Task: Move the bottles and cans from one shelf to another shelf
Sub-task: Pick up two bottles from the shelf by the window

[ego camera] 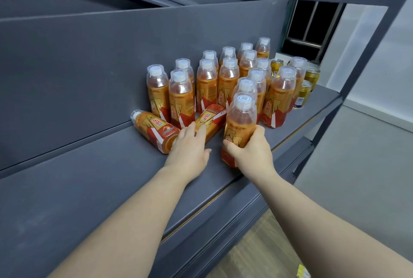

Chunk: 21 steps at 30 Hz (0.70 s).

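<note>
Right of centre, the cans (312,76) are partly hidden behind standing bottles (280,96). The held bottle (241,119) is partly covered by the right hand (253,151). At the lower right edge, a yellow object (302,272) is cut off.

The right grip (250,149) holds an upright orange plastic bottle (241,119) at the near edge of the grey metal shelf (89,177). To its left, the left grip (190,147) rests flat on a toppled orange bottle (211,120).
</note>
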Motion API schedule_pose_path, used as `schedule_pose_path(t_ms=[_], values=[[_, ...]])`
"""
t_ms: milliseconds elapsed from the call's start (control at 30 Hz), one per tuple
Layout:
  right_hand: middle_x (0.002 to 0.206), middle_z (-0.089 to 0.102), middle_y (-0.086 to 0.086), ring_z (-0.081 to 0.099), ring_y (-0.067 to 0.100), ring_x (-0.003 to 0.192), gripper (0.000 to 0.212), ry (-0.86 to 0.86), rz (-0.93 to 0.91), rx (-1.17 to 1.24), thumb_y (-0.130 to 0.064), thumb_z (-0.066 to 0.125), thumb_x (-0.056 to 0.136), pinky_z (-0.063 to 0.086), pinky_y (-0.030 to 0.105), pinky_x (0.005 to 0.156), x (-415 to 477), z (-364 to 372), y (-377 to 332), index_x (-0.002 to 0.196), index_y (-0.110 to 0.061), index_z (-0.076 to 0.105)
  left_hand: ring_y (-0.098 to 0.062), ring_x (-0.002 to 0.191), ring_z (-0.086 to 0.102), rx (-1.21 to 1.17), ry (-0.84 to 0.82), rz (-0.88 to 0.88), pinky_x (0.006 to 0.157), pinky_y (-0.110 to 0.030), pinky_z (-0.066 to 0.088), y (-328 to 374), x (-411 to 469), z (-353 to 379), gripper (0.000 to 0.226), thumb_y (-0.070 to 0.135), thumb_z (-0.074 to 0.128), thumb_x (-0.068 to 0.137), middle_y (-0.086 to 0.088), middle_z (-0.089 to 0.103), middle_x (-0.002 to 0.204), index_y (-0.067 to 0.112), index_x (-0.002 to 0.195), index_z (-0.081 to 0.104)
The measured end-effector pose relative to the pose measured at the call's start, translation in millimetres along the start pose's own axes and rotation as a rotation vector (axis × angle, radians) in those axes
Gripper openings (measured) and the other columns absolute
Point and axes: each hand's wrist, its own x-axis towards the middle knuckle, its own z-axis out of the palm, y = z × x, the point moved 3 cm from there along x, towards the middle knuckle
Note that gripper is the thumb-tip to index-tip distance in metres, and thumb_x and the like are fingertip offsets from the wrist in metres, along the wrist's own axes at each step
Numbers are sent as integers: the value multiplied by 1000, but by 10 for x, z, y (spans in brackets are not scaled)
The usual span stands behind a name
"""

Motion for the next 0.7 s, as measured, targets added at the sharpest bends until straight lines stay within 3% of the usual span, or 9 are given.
schedule_pose_path(t_ms=[233,433,600,700], values=[[111,53,-10,57,16,102,58,-4,4,5,-50,76,80,53,39,87,40,41,10,111,-32,30,-41,146,22,227,-65,-109,117,-50,22,15,216,145,77,30,57,99,-29,11,161,16,157,9],[113,48,-14,49,9,99,59,-8,-16,26,-48,76,81,49,32,85,29,77,31,113,-34,28,-34,127,41,361,10,-84,103,-44,37,11,236,164,80,20,62,93,-19,43,139,16,156,13],[115,48,-13,49,9,100,67,-18,-27,41,-45,77,81,49,32,86,35,71,22,129,-26,34,-34,122,48,233,56,-62,98,-42,42,26,174,153,69,26,59,96,-15,43,133,17,153,21],[111,49,-12,51,11,97,58,-27,-25,39,-44,76,82,48,32,82,27,72,15,116,-30,31,-34,120,50,18,61,-69,93,-40,48,39,116,59,64,21,63,93,-13,41,133,19,147,28]])
